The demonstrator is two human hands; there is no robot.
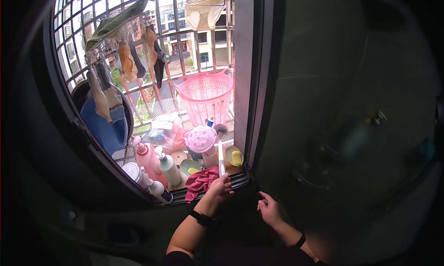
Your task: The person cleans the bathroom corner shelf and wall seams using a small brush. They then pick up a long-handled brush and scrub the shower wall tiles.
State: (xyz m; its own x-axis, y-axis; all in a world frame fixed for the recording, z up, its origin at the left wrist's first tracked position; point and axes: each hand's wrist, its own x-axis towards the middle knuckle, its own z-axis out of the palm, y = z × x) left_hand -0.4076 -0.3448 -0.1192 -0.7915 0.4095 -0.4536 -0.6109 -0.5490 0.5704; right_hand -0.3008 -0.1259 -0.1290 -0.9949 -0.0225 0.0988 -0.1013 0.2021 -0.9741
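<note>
My left hand [221, 188] is at the sill of the window, its fingers curled at the lower end of a white-handled brush [221, 160]. The brush stands nearly upright, with its dark round head at the top. A crumpled dark pink cloth [201, 182] lies right beside this hand, on the left. To the right and lower, my right hand [269, 209] is partly closed in front of the dark frame, index finger forward. A thin dark shape meets its fingertips, too dim to name. Dark bands circle both wrists.
Beyond the cloth stand a pink pump bottle [150, 160], a white pump bottle [169, 167] and soap dishes [234, 156]. A patterned pink cap [200, 139], a pink basket [206, 97] and a blue basin [104, 125] sit behind. Socks [127, 62] hang above.
</note>
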